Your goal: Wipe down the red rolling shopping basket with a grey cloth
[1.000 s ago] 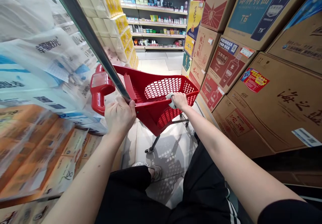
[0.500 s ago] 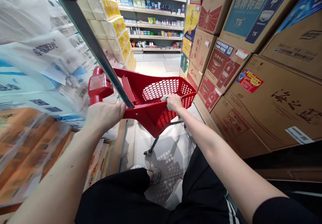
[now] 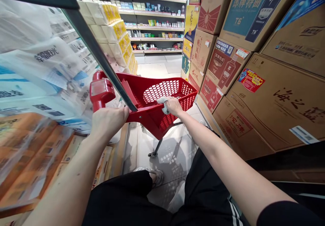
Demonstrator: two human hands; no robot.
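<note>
A red plastic shopping cart (image 3: 166,88) stands in a narrow store aisle in front of me. My left hand (image 3: 108,121) is closed around the cart's near edge, just below its thick red handle (image 3: 101,91). My right hand (image 3: 172,104) presses a crumpled white cloth (image 3: 162,101) against the cart's right rim. A grey metal bar (image 3: 101,61) slants across the view over the handle. My black-trousered legs and one shoe show below.
Packs of tissue paper in plastic wrap (image 3: 38,94) fill the shelves on the left. Stacked cardboard cartons (image 3: 266,83) wall the right side. Tiled floor (image 3: 157,68) runs ahead to shelves of small goods (image 3: 157,19) at the far end.
My left hand shifted left along the cart's near edge, then settled by the handle. My right hand with the cloth slid slightly left and nearer along the rim. The view tilted a little.
</note>
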